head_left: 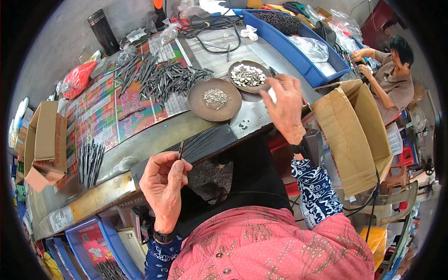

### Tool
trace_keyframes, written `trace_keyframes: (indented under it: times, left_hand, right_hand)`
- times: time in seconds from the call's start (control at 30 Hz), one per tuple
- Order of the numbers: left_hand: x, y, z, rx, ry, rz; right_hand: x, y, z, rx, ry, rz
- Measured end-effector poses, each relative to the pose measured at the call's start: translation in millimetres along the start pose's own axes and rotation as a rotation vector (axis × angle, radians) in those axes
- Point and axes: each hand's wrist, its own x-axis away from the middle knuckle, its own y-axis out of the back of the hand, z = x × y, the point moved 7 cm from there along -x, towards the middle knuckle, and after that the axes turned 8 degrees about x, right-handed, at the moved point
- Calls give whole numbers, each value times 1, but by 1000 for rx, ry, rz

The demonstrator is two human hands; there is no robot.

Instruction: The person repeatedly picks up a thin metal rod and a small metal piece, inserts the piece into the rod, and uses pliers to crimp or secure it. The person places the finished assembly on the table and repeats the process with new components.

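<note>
My left hand (164, 184) is raised at the near edge of the table, with thumb and fingertips pinched on a thin dark stick (181, 148) that points upward. My right hand (285, 106) is over the table beside a round brown dish (232, 78) of small white and dark pieces. Its fingers point away from me and are partly blurred; a white patch shows by the thumb, and I cannot make out whether it is held. A dark pointed tip (272, 70) pokes out beyond these fingers. Left of that dish, a larger brown dish (195, 103) holds small metallic pieces.
Dark slender pieces (163, 81) lie heaped on printed sheets, with another bundle (91, 161) at left. A blue tray (298, 60) is at the far right. Cardboard boxes (343, 140) flank both sides. A black tumbler (103, 32) stands at the back. Another person (396, 79) works at right.
</note>
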Motion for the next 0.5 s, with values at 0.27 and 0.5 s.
trace_keyframes:
  times: [0.27,0.5]
  left_hand:
    - [2,1,-7,-5,12,-55]
    - [5,7,0,62,43,-89]
  right_hand:
    - [-10,-20,36,-80,108,55]
    - [-10,-27,29,-158,69,54]
